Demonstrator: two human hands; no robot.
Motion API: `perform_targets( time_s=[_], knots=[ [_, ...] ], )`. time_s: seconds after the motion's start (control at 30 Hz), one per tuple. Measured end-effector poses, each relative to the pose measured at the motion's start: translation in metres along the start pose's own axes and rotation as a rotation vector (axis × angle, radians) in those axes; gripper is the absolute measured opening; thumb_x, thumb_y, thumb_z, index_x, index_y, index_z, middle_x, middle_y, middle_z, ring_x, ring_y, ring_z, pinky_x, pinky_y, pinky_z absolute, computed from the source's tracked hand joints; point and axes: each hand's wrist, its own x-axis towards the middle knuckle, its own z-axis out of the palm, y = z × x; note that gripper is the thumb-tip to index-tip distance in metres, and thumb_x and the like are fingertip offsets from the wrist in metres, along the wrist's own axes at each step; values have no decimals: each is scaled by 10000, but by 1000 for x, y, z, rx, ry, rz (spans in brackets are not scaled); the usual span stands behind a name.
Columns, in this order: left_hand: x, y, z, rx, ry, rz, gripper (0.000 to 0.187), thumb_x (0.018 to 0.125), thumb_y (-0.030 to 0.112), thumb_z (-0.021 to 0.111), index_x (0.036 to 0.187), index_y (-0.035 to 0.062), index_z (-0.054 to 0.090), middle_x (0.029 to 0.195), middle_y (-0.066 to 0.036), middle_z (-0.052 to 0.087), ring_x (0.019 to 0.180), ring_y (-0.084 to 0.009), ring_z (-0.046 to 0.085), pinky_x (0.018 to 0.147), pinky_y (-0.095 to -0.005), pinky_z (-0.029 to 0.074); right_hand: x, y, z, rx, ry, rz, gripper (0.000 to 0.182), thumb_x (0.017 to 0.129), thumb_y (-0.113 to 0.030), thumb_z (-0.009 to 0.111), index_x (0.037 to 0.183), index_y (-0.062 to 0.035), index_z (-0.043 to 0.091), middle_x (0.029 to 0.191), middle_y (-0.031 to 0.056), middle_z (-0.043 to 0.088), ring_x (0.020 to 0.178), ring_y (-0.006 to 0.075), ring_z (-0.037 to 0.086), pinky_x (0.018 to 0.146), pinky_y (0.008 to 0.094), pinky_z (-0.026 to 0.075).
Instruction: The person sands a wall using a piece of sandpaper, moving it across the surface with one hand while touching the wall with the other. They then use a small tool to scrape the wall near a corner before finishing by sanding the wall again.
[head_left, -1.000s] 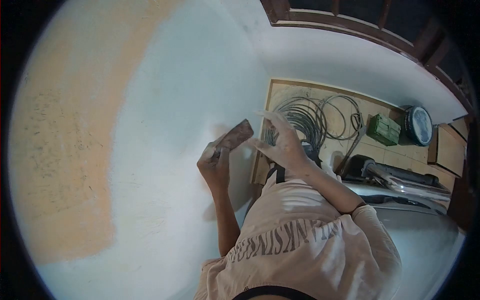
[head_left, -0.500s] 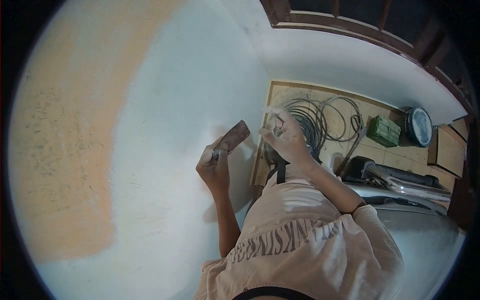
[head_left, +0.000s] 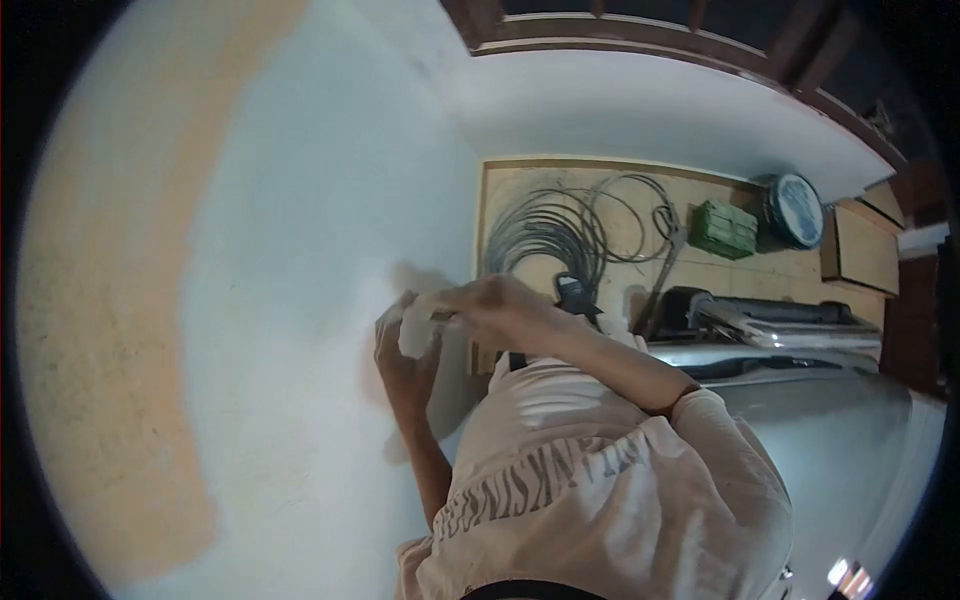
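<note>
Both hands meet in front of the pale wall (head_left: 300,300). My left hand (head_left: 402,352) is raised, its fingers and thumb curved round a pale shape that I cannot make out. From the right, my right hand (head_left: 495,308) reaches across with its fingertips pressed together at the fingers of my left hand. Motion blurs both hands, and the brown strip seen earlier cannot be picked out. Orange-tan paint (head_left: 110,400) covers the far left of the wall.
Coiled cable (head_left: 535,220) lies on the tiled floor beyond my hands. Farther right are a green box (head_left: 724,229), a round bucket (head_left: 797,211) and a wooden box (head_left: 862,250). A silver vehicle-like body (head_left: 810,430) stands at the right, below a brown-framed window (head_left: 640,40).
My right hand has moved left and down to meet my left hand. The brown strip that stuck out from my left hand no longer shows. The view has shifted to the right.
</note>
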Motion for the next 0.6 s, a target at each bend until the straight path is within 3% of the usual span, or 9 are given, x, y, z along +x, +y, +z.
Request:
perform_targets(
  time_s=[0.1,0.23,0.3,0.4,0.47,0.6],
  knots=[
    [-4,-2,-11,-104,-273,-179,218,762,-49,626,978,-31,646,931,-145,678,877,-259,650,844,-317,476,4,-14,0,-106,-104,16,422,786,-56,583,1200,-77,507,906,147,615,839,322,611,736,427,505],
    [-8,-18,-13,-286,-116,-344,149,785,-69,602,928,-45,635,893,-107,674,862,-161,633,798,-286,481,3,-18,1,51,170,-16,477,783,-97,616,1238,-105,473,884,118,585,810,301,606,719,416,501],
    [-6,-8,-6,-701,79,-444,77,817,-51,579,889,-45,605,863,-78,638,812,-110,578,746,-238,450,7,-15,3,49,343,-82,480,801,-125,631,1246,-125,453,865,88,581,806,276,615,714,411,501],
    [-2,-8,-8,-913,269,-465,29,841,-21,561,862,-24,581,863,-59,600,791,-76,510,734,-197,387,5,-8,3,169,255,81,557,772,-135,659,1280,-87,435,855,67,558,769,209,583,711,344,481],
    [-1,-14,-7,-969,339,-453,186,848,-29,558,1030,-62,544,966,-93,597,881,-103,533,811,-236,409,1,-6,4,347,304,106,585,792,-133,663,1314,-96,402,807,48,560,769,163,562,712,325,471],
    [2,-13,-7,-1003,378,-438,397,852,-37,556,1225,-101,435,1051,-144,595,965,-158,566,900,-291,428,3,-6,1,575,270,234,738,809,-61,646,1433,-81,251,778,48,581,1038,158,564,863,294,417]
  ],
)
